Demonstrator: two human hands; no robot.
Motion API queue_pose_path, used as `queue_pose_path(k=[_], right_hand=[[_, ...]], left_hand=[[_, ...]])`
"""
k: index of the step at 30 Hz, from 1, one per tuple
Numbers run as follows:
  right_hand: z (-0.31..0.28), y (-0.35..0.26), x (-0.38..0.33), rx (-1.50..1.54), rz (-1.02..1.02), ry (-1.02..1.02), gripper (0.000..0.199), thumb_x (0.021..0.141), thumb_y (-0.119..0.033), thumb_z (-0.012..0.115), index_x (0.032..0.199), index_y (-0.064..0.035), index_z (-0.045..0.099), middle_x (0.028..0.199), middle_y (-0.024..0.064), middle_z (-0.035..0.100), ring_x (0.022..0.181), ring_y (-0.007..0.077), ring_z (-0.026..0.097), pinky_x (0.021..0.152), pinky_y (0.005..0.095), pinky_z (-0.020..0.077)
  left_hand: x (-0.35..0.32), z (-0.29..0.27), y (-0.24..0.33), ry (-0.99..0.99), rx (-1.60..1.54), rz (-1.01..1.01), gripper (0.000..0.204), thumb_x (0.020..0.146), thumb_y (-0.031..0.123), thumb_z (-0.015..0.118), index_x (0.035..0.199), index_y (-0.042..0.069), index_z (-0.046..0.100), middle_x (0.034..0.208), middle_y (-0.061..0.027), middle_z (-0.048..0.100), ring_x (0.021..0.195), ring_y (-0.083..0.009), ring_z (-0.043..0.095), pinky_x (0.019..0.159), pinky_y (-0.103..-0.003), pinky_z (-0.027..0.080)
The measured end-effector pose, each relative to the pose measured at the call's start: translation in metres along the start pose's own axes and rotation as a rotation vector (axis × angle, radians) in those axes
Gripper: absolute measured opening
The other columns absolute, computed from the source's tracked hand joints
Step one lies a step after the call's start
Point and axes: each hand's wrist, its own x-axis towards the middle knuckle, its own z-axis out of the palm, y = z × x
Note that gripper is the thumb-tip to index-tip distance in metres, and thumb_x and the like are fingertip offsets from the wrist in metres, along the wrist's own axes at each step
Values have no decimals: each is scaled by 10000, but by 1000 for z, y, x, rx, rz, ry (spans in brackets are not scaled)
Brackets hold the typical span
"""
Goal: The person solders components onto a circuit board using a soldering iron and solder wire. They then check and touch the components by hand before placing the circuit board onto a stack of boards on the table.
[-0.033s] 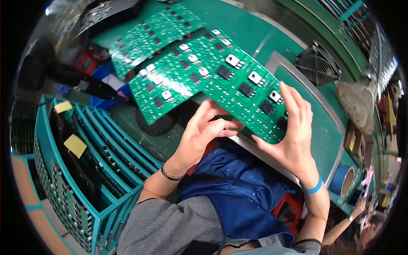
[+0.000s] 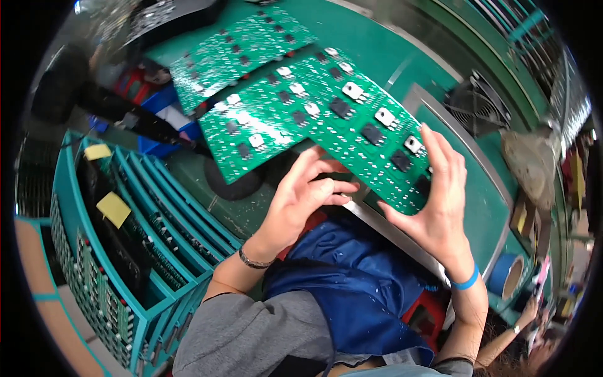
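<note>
A green circuit board (image 2: 352,135) with black chips and white tabbed parts is tilted in front of me, its lower left edge stepped. My right hand (image 2: 440,204) grips its right end, thumb at the lower corner and fingers along the upper edge. Close to the step is my left hand (image 2: 308,191), palm turned up, fingers loosely bent and apart. Some of its fingertips reach the board's lower edge; whether they bear it from behind is hidden. Another green section (image 2: 242,53) lies beyond a dark gap; I cannot tell whether it is joined.
A teal rack (image 2: 160,295) with upright boards and yellow notes stands at left. Behind it are a black arm (image 2: 129,116) and a blue bin (image 2: 157,107). Along the green bench (image 2: 477,201) are a fan (image 2: 471,103) and a blue tape roll (image 2: 505,275). Another person's arm (image 2: 502,342) shows lower right.
The circuit board and the section beyond it sit slightly farther right and lower in the picture. My right hand shifts a little with them; both hands keep nearly the same pose.
</note>
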Motion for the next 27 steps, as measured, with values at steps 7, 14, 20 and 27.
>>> queue_pose_path(k=[7,14,20,27], right_hand=[[17,4,56,194,68,-9,978,620,-246,814,1463,-44,360,1389,205,474,1282,370,463,1066,456,386],[58,1,109,507,274,-141,1000,677,-458,826,1445,-29,351,1296,306,530,1191,375,564,1008,434,437],[69,-2,123,490,184,-134,990,676,-424,833,1442,-23,349,1283,295,538,1177,346,574,992,424,454],[66,13,137,642,380,-181,969,694,-421,834,1430,0,364,1213,254,594,1039,290,644,892,375,512]], left_hand=[[-43,-30,36,525,402,560,487,975,113,522,1422,-19,379,1339,-161,501,1231,-255,531,982,-385,466],[-29,-102,20,890,249,427,565,975,198,591,1458,28,352,1478,-138,369,1391,-237,337,1134,-382,280],[-19,-103,23,578,-187,214,380,1053,269,412,1319,22,520,1294,-83,605,1165,-168,589,999,-362,474],[-18,-106,18,586,-263,213,346,1051,248,425,1316,40,507,1250,-70,615,1108,-175,625,960,-361,516]])
